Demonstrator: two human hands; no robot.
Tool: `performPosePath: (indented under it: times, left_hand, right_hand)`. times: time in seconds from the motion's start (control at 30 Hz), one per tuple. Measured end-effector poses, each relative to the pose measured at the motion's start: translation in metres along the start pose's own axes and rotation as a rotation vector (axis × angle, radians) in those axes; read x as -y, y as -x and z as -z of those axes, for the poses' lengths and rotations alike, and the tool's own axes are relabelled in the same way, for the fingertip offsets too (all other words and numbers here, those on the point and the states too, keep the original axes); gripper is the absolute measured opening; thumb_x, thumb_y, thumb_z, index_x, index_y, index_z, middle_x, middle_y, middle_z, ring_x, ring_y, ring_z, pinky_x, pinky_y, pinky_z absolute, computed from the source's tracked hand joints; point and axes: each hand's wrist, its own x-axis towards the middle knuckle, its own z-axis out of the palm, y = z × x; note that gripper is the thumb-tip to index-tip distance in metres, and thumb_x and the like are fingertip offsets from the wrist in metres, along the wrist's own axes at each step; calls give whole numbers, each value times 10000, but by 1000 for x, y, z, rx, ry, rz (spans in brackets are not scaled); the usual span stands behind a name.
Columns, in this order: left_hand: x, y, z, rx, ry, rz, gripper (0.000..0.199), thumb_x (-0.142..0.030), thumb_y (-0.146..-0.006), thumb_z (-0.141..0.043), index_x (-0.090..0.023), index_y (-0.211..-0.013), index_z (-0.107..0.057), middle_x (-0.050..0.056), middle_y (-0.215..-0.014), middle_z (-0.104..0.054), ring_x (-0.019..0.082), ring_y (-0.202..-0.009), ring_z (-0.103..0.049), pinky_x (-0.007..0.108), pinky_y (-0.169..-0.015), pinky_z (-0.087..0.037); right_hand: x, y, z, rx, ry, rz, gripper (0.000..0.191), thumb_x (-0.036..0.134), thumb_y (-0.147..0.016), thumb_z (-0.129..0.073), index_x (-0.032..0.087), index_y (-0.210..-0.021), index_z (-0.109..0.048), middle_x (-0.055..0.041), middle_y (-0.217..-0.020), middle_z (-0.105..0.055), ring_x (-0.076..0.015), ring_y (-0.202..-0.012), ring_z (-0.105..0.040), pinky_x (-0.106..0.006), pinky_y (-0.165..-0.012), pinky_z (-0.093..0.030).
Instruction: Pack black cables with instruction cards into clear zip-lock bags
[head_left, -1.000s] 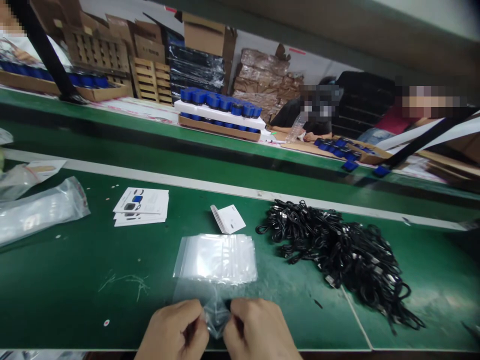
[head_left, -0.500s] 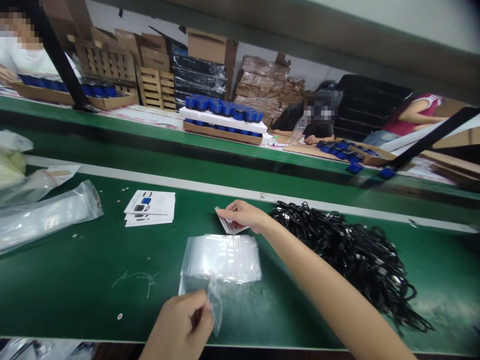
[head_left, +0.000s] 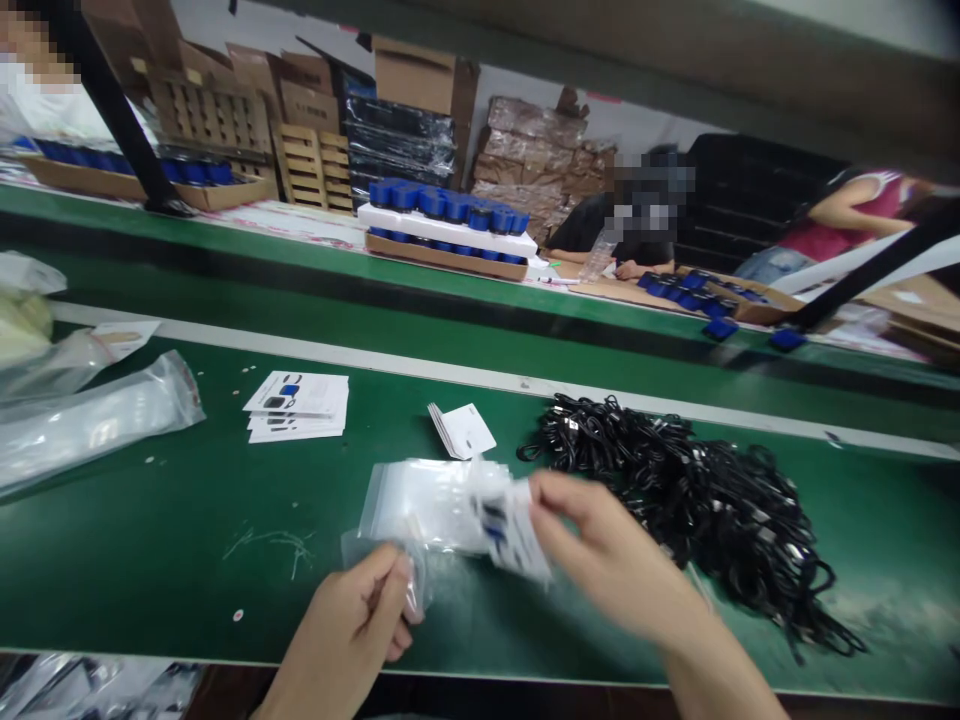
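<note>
My left hand (head_left: pixel 345 620) pinches the edge of a small clear zip bag (head_left: pixel 382 560) near the bench's front edge. My right hand (head_left: pixel 611 555) holds a white printed leaflet (head_left: pixel 510 527) by one end, just above the right corner of a stack of clear zip bags (head_left: pixel 420 505). Beyond them lies a small pile of white cards (head_left: pixel 463 431). A tangled heap of black cables (head_left: pixel 675 490) sits to the right of my right hand, not touching it.
Printed sheets (head_left: pixel 296 406) and large clear plastic bags (head_left: pixel 90 425) lie on the green workbench (head_left: pixel 150 540) to the left. Across a further green bench, a co-worker (head_left: pixel 622 235) sits near blue items in a white foam tray (head_left: pixel 446 228). Cartons and wooden pallets stand behind.
My right hand has moved from the white cards toward me and rightward, now with a leaflet in it. My left hand still holds the small bag, slightly lower and further left.
</note>
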Motion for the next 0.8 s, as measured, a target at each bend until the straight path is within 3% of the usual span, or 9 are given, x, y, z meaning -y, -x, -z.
performPosePath:
  times: [0.13, 0.27, 0.33, 0.4, 0.47, 0.53, 0.6, 0.67, 0.8]
  left_hand:
    - [4, 1, 2, -28, -44, -53, 395, -502, -900, -347, -228, -624, -417, -40, -523, -554, 143, -514, -602, 212, -503, -467]
    - [5, 5, -1, -245, -251, -236, 383, -442, -914, -333, -234, -595, -371, -70, -467, -438, 116, -427, -475, 208, -435, -360]
    - [5, 6, -1, -376, -318, -306, 366, -409, -909, -339, -237, -588, -377, -79, -453, -393, 110, -400, -434, 208, -414, -335]
    - [4, 6, 0, -474, -338, -330, 352, -381, -906, -343, -239, -587, -390, -83, -450, -373, 108, -388, -419, 205, -405, -331]
    - [3, 4, 4, -544, -338, -325, 339, -359, -903, -348, -237, -592, -408, -82, -453, -382, 107, -395, -429, 198, -414, -342]
    - [0, 3, 7, -615, -331, -322, 316, -331, -895, -358, -234, -605, -437, -82, -453, -404, 105, -402, -443, 188, -421, -352]
    - [-4, 2, 8, -670, -318, -319, 302, -311, -887, -371, -234, -603, -440, -81, -453, -422, 102, -406, -451, 178, -416, -356]
    - [-8, 1, 7, -703, -306, -315, 304, -309, -882, -380, -235, -589, -420, -81, -455, -423, 99, -405, -447, 173, -403, -352]
    - [-13, 2, 5, -696, -294, -308, 346, -322, -897, -364, -236, -562, -377, -85, -434, -396, 91, -371, -422, 170, -368, -332]
  right_hand:
    - [3, 43, -40, 255, 198, -13, 266, 165, -818, -499, 201, -571, -406, 57, -534, -426, -90, -479, -401, -217, -460, -241]
    - [-1, 35, -80, 138, 165, 58, 255, 125, -805, -473, 200, -571, -407, 63, -494, -403, -82, -432, -345, -225, -437, -214]
    - [-5, 32, -89, 86, 70, 67, 230, 160, -845, -459, 201, -622, -498, 47, -527, -478, -97, -460, -410, -218, -452, -275]
    - [-11, 36, -97, -55, -75, 59, 84, 217, -840, -522, 208, -828, -604, 2, -708, -608, -137, -613, -544, -225, -562, -402]
    - [-20, 45, -106, -232, -279, 52, 385, 288, -748, -669, 224, -1114, -568, -54, -981, -637, -197, -855, -597, -275, -733, -464]
    - [-27, 53, -119, -289, -518, 22, 678, 352, -633, -776, 229, -1236, -492, -80, -1092, -615, -227, -927, -602, -296, -763, -485]
    - [-31, 58, -135, -204, -700, -32, 712, 444, -607, -789, 222, -1218, -498, -71, -999, -657, -205, -775, -647, -276, -645, -513]
    - [-30, 58, -150, -114, -810, -105, 618, 512, -601, -777, 203, -1092, -565, -40, -821, -684, -169, -603, -647, -249, -540, -510]
    - [-29, 54, -165, -119, -859, -238, 377, 529, -724, -677, 167, -805, -607, -14, -571, -637, -161, -500, -646, -234, -487, -508]
